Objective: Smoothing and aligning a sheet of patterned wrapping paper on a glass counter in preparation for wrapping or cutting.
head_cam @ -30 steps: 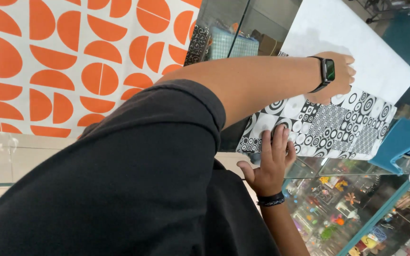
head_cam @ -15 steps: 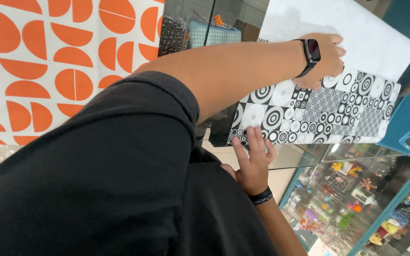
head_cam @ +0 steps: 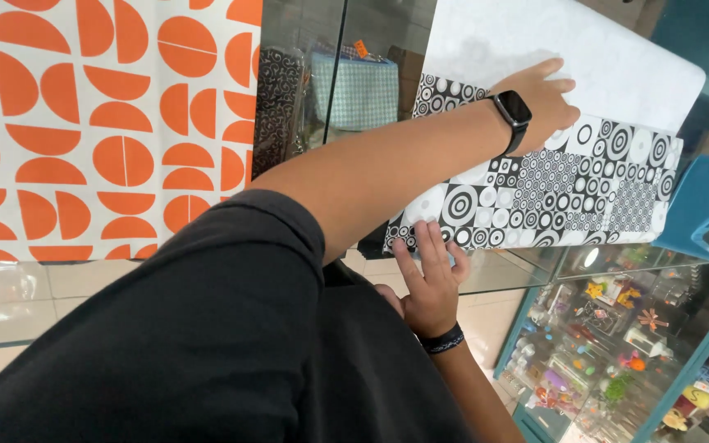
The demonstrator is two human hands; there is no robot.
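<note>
The step in hand is judged to be the flattening and creasing of a sheet of wrapping paper point(head_cam: 568, 189) on a glass table point(head_cam: 519, 264).

**Hands.** The left hand point(head_cam: 545, 98), with a dark watch point(head_cam: 514, 108) at the wrist, is laid open and palm down on the sheet. Its fingers are stretched along the line where the patterned face meets the white reverse point(head_cam: 592, 57). The right hand point(head_cam: 430, 287), with a black wristband point(head_cam: 443, 339), is also open. Its fingertips are pressed on the sheet's near edge, at the near edge of the table. Nothing is gripped by either hand; the paper is only pinned down.

**The sheet.** It is spread across the table top, with the patterned part toward the near edge and the white part toward the far edge. The pattern consists of black-and-white squares filled with rings, dots and fine checks. The surface appears smooth and thin. Whether a fold or a second layer lies under the left hand cannot be told.

**Next move.** It is judged that even pressure is called for from both hands, so that the thin paper is kept from sliding on the glass or wrinkling.

**Surroundings.** A blue holder point(head_cam: 703, 205) is seen at the right edge of the table, and small colourful trinkets point(head_cam: 617, 328) are seen beneath the glass. An orange-and-white patterned sheet point(head_cam: 108, 123) is noted to the left.
</note>
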